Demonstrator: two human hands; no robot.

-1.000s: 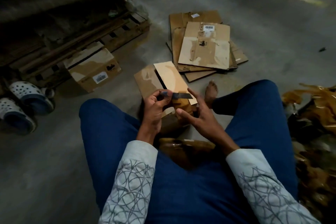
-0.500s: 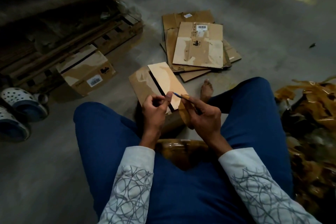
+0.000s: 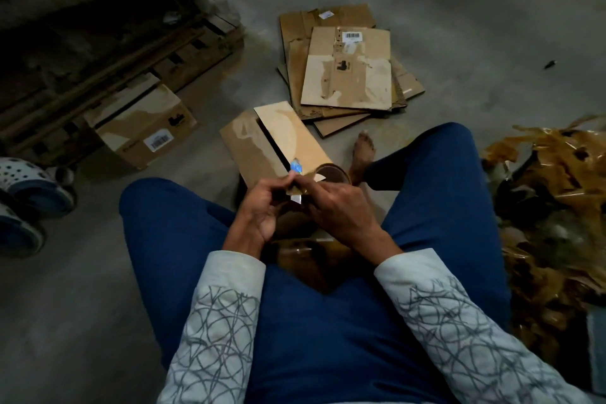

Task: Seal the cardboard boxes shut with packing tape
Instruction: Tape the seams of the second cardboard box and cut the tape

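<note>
Holding: tape roll (image 3: 331, 174) at lap level, between the knees, just past right hand (image 3: 341, 210); left hand (image 3: 262, 203) pinches a small blade (image 3: 296, 169) beside it; right hand's hold on the roll cannot be told. Handling, judged: roll light, stiff, tacky film prone to creasing; hold by the core. Box (image 3: 275, 144) light, flaps bendable, lying on the floor (image 3: 492, 59) just beyond the hands. Surroundings: dim concrete, flattened cardboard (image 3: 347, 75), pallet (image 3: 114, 52), crumpled tape (image 3: 557, 190)
</note>
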